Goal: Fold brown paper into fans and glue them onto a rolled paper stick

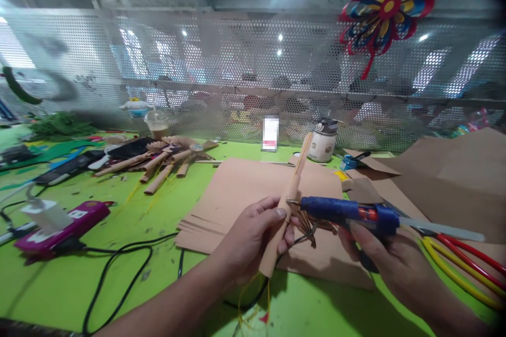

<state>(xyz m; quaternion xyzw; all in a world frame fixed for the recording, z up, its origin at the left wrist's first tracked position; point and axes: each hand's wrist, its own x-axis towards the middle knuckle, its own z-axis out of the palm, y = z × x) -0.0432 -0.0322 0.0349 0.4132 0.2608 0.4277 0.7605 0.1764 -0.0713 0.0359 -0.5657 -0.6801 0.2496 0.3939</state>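
Over the green tabletop (pixel 134 221), your left hand (pixel 253 231) pinched the kraft-paper tube (pixel 291 192) while your right hand (pixel 389 253) gripped the glue gun (pixel 328 205), best kept steady.

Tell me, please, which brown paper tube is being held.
The rolled brown paper tube in the left hand; the others lie heaped on the green table.

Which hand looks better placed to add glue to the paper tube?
Probably the right hand: it holds the blue glue gun, its nozzle aimed at the paper tube. The left hand is occupied holding the tube.
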